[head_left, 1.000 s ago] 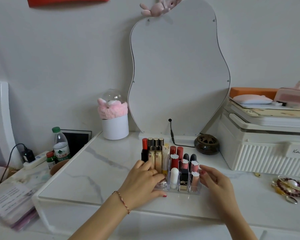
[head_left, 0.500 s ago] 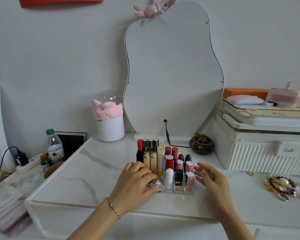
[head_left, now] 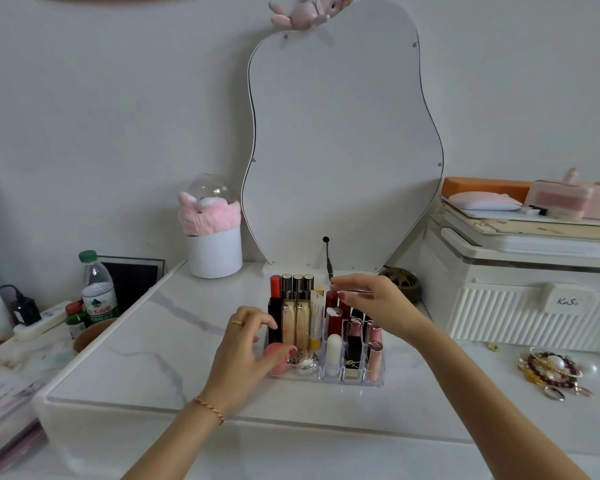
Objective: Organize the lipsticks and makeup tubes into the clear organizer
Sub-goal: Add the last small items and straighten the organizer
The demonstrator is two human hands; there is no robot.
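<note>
- Left hand (head_left: pixel 246 344), fingers loosely curled and gripping nothing, is braced against the clear acrylic organizer (head_left: pixel 326 374) at its 9 o'clock side, judged to steady it.
- Right hand (head_left: pixel 378 306) is held over the back slots at 1 o'clock, fingertips pinched; what is grasped cannot be told.
- Upright lipsticks and makeup tubes (head_left: pixel 300 317) are seated in the compartments.

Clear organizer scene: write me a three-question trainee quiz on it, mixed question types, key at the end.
1. True or false: the clear organizer stands on the marble tabletop in front of the wavy mirror.
2. Which hand is raised over the organizer's back rows? A) left hand B) right hand
3. Fill in: the water bottle at the far left has a ____ cap.

Key
1. True.
2. B; the left hand sits low at the organizer's front left corner, beside a round pink item.
3. Green.
</note>
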